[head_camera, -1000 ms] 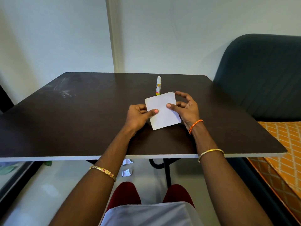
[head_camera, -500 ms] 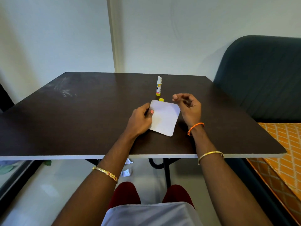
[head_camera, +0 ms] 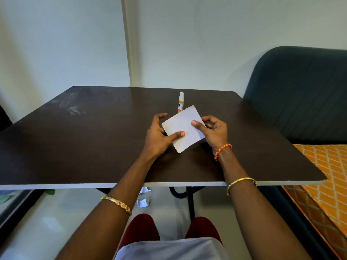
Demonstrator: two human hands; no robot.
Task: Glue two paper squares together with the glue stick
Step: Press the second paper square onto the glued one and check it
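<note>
Pinching the white paper (head_camera: 183,128) at frame centre — left hand (head_camera: 157,137) thumb on its lower edge, right hand (head_camera: 213,132) gripping its right side — calls for square edges and firm pressing, with the glue stick (head_camera: 181,102) upright just behind on the table (head_camera: 75,147).

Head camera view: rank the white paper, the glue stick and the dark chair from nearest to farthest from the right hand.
1. White paper: pinched in the right hand, and the left hand grips it too.
2. Glue stick: upright on the table, just beyond the paper.
3. Dark chair: off the table's right side.
</note>
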